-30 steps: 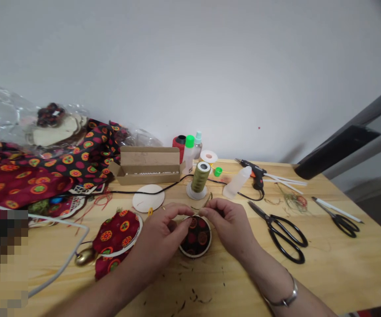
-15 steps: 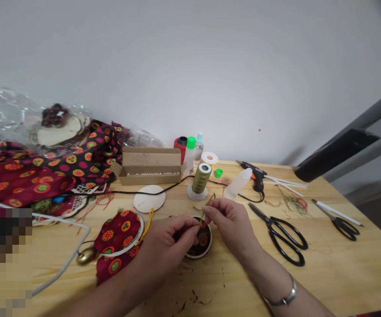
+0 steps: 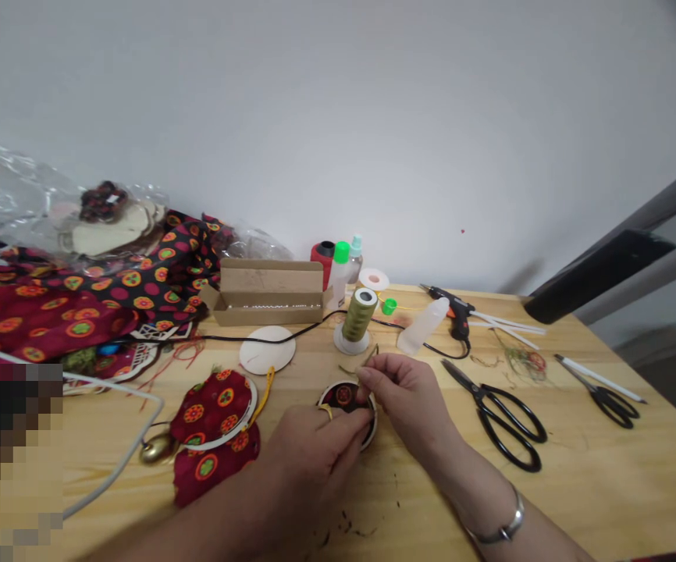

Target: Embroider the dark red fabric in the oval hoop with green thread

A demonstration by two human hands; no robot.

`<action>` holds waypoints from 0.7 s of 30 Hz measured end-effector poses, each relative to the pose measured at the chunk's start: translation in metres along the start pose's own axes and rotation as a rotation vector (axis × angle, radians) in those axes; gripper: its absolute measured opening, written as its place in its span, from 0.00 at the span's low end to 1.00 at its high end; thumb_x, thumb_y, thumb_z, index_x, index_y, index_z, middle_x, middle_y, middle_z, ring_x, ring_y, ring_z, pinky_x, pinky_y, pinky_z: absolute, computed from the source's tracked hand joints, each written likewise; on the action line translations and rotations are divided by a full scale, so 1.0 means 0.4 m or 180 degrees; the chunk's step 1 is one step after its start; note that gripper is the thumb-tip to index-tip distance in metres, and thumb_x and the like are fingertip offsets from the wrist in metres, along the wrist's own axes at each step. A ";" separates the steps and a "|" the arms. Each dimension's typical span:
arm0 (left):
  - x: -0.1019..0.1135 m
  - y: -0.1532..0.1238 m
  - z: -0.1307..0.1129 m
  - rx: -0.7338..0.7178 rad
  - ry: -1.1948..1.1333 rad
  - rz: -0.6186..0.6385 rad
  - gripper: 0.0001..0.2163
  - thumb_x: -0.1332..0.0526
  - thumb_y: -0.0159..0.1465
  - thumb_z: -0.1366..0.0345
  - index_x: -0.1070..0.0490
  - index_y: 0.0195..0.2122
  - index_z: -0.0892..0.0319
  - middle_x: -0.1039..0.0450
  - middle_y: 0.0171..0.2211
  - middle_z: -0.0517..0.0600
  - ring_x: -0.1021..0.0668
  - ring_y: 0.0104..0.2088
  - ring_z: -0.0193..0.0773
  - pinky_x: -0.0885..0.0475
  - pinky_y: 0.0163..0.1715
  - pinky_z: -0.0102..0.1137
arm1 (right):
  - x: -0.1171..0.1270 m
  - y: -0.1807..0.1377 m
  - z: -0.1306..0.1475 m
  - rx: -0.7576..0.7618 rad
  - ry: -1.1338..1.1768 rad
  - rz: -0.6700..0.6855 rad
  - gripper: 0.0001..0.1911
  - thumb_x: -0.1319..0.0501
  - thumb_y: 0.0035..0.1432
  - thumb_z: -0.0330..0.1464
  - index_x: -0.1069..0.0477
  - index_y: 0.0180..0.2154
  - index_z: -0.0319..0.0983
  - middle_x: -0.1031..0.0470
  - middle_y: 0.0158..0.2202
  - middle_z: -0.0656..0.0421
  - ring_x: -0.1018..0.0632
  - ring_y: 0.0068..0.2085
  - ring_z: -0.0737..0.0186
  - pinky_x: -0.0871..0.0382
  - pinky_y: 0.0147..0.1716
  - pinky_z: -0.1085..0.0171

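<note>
A small round disc covered in dark patterned fabric (image 3: 343,394) lies on the wooden table (image 3: 578,476) in front of me. My left hand (image 3: 318,453) is closed on its near edge. My right hand (image 3: 405,398) pinches an olive-green cord (image 3: 367,359) just above the disc's right side, with a short end sticking up between the fingers. A silver bangle sits on my right wrist. An olive thread spool (image 3: 357,316) stands just behind the hands.
Large black scissors (image 3: 499,414) lie right of my hands, smaller ones (image 3: 604,390) farther right. A glue gun (image 3: 455,312), bottles (image 3: 341,265), an open cardboard box (image 3: 265,293) and a white disc (image 3: 266,350) stand behind. Red patterned fabric pieces (image 3: 212,425) and cloth (image 3: 51,312) fill the left.
My left hand slid back toward me, from on top of the disc to its near edge, uncovering the disc's far half. My right hand kept its pinch on the cord and shifted slightly toward the disc.
</note>
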State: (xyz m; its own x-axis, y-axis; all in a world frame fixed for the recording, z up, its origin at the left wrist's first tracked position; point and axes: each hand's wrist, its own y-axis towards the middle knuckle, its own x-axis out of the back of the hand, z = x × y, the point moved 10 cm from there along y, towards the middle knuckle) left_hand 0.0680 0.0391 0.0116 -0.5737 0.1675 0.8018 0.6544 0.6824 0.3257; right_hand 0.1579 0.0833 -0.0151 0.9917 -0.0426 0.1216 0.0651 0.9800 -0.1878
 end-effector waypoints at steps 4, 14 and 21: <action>-0.014 -0.001 -0.004 -0.0190 0.0452 -0.0051 0.13 0.51 0.61 0.72 0.29 0.42 0.60 0.28 0.19 0.48 0.33 0.16 0.33 0.48 0.17 0.30 | -0.018 -0.006 -0.012 -0.0204 0.0253 0.0181 0.10 0.41 0.48 0.34 0.35 0.19 0.36 0.32 0.15 0.64 0.39 0.15 0.75 0.46 0.15 0.73; 0.049 0.005 0.014 0.0289 -0.0267 -0.0123 0.09 0.48 0.61 0.68 0.30 0.28 0.59 0.29 0.25 0.49 0.28 0.27 0.35 0.38 0.27 0.30 | -0.009 -0.006 -0.004 -0.0048 0.0412 0.0149 0.11 0.39 0.48 0.35 0.37 0.20 0.36 0.38 0.14 0.67 0.43 0.15 0.76 0.53 0.14 0.72; 0.121 -0.008 0.120 0.1315 -0.2009 -0.1202 0.08 0.47 0.63 0.66 0.30 0.30 0.58 0.30 0.41 0.50 0.28 0.43 0.38 0.35 0.43 0.30 | -0.006 -0.007 -0.001 0.0014 0.0273 0.0106 0.10 0.40 0.49 0.33 0.36 0.20 0.36 0.38 0.14 0.67 0.43 0.15 0.76 0.52 0.14 0.73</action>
State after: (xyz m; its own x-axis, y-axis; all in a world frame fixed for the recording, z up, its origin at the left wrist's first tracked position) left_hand 0.0144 0.0791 0.0251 -0.9658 0.1583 0.2052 0.2010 0.9573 0.2076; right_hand 0.1552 0.0805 -0.0151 0.9992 -0.0262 0.0313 0.0316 0.9820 -0.1862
